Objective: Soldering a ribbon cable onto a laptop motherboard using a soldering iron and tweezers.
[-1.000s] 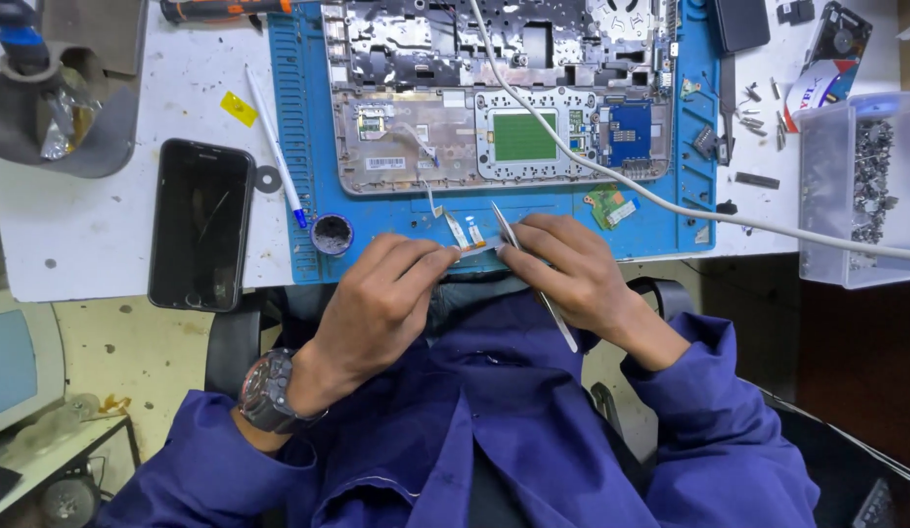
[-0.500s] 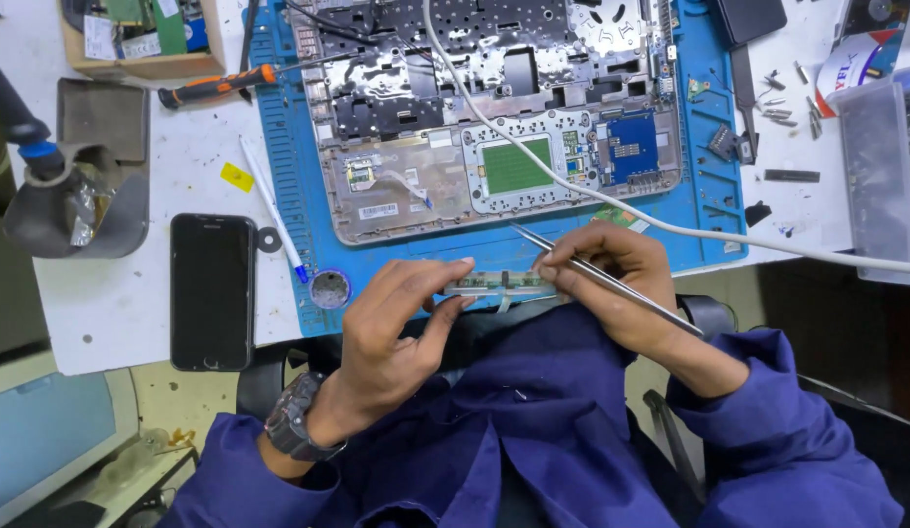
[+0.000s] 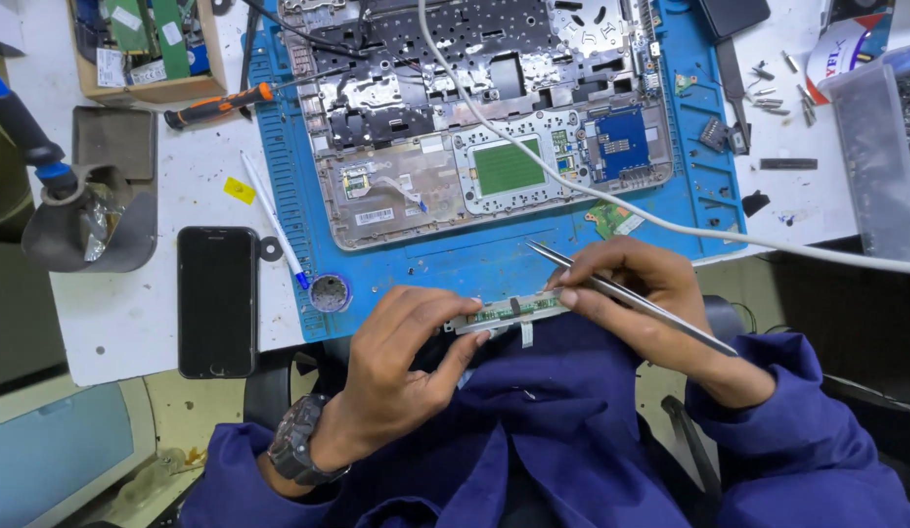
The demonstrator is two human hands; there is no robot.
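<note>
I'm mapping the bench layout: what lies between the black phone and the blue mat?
In the head view, a white pen and a small black ring lie on the white table between the black phone and blue mat.

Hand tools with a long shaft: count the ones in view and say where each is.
3. Orange-handled screwdriver above the blue mat's left corner; white pen beside its left edge; metal tweezers in the right hand. Others may be hidden.

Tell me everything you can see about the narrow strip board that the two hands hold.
The strip board is a long, thin circuit board, pale with a greenish face and small dark parts along it. It lies nearly level, just off the near edge of the blue mat, above the person's lap. The left hand pinches its left end between thumb and fingers; the right hand touches its right end while also holding metal tweezers. A short pale tab hangs from its lower edge.
</note>
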